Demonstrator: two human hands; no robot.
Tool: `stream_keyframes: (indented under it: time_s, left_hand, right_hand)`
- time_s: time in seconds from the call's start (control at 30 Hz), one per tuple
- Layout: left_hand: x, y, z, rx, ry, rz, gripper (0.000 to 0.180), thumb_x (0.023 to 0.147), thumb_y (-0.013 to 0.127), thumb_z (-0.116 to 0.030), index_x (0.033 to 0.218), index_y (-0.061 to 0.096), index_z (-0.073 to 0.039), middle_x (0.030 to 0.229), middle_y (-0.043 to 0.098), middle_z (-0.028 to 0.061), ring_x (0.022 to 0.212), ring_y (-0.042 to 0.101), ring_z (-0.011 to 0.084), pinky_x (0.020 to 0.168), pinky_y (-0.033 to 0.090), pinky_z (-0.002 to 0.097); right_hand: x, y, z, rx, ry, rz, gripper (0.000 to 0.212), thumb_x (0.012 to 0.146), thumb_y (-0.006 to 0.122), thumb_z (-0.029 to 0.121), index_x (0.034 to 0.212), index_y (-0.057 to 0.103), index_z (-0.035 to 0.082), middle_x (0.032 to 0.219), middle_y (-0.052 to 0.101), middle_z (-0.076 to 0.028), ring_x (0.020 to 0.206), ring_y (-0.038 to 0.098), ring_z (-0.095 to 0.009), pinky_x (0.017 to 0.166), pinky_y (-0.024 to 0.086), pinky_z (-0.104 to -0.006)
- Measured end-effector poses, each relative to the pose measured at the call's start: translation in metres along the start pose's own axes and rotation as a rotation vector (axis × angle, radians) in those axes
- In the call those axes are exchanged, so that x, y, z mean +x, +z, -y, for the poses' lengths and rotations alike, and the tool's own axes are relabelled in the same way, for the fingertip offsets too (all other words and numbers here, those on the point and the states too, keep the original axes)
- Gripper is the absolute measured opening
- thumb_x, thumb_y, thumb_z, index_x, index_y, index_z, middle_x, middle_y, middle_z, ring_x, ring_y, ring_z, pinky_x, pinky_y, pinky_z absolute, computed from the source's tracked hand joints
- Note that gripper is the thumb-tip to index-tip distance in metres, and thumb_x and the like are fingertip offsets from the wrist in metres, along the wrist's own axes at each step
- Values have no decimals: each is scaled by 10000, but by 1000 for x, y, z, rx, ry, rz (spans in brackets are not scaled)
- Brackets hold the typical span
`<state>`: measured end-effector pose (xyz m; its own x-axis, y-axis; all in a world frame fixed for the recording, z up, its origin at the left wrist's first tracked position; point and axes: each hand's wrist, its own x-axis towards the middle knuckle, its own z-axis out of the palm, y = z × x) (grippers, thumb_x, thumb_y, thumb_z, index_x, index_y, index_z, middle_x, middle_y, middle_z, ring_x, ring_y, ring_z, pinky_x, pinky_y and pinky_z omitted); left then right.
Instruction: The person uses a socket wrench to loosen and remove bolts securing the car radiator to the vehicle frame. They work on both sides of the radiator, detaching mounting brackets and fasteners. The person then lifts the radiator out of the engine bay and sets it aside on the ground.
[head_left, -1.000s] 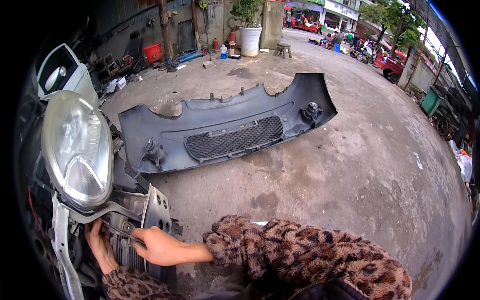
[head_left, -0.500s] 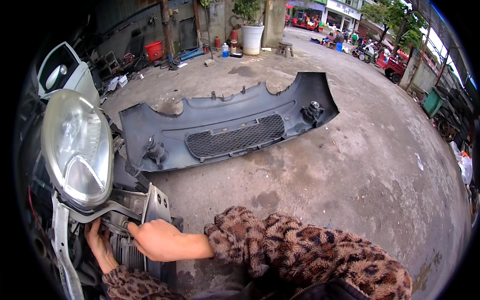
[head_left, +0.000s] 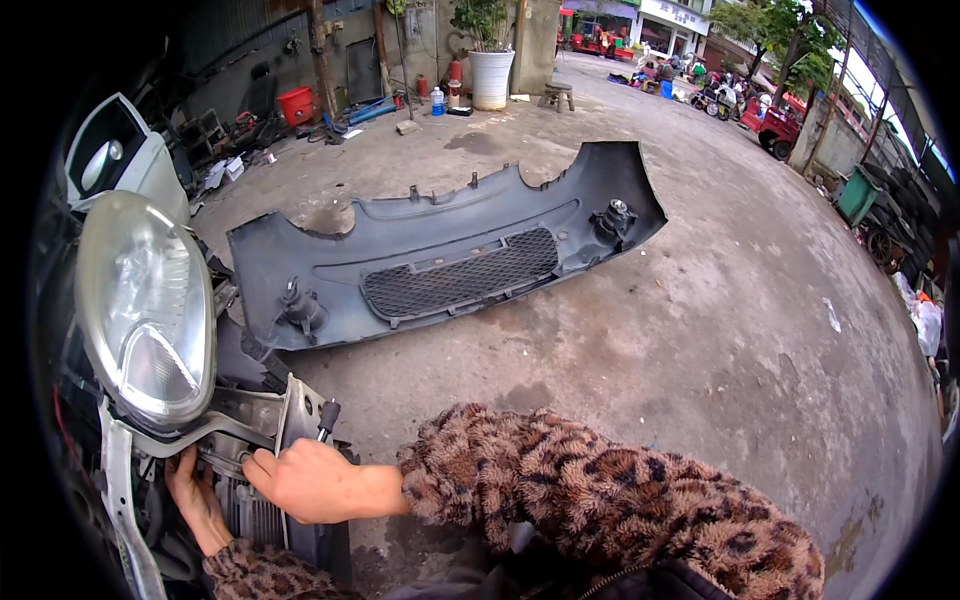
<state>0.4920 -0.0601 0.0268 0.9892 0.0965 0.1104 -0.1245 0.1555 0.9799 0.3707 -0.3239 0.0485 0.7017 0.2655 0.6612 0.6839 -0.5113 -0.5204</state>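
At the lower left is the opened front of a car, with a large clear headlight (head_left: 150, 300) above a bare metal frame (head_left: 125, 500). My left hand (head_left: 197, 505) reaches up under the frame beside a finned radiator (head_left: 255, 512); its fingertips are hidden there. Just right of it, my right hand (head_left: 308, 484) is closed, its fingertips at the metal bar below the headlight. A black-handled tool (head_left: 328, 415) with a shiny shaft sticks up from behind the right hand, which appears to grip its lower part; the tool's working end is hidden.
A dark bumper cover (head_left: 330, 255) with a mesh grille lies on the concrete ahead. Beyond it stand a white car door (head_left: 125, 155), a red bucket (head_left: 296, 105), a potted plant (head_left: 490, 80) and a stool (head_left: 557, 95). Tyres (head_left: 905, 210) are piled at the right.
The black tool handle has come into sight above my right hand, which has turned slightly. My left hand stays under the frame. The whole view has shifted a little.
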Motion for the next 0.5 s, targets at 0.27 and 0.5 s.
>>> stream_keyframes:
  time_s: [0.27, 0.5]
  left_hand:
    - [-3, 19, 2, -8, -20, 15, 419, 815, 685, -188, 1212, 579, -105, 1208, 574, -12, 1137, 482, 140, 942, 311, 386]
    - [1, -2, 1, -42, 1, 7, 389, 818, 682, -169, 1189, 591, -99, 1178, 586, -4, 1117, 493, 139, 937, 323, 388]
  right_hand:
    - [-4, 11, -16, 385, 225, -53, 225, 831, 599, 114, 982, 512, -28, 726, 559, -187, 559, 580, -402, 487, 438, -464]
    - [5, -7, 2, 813, 495, 59, 291, 837, 592, 110, 1073, 494, -30, 637, 535, -163, 504, 560, -292, 492, 456, -437]
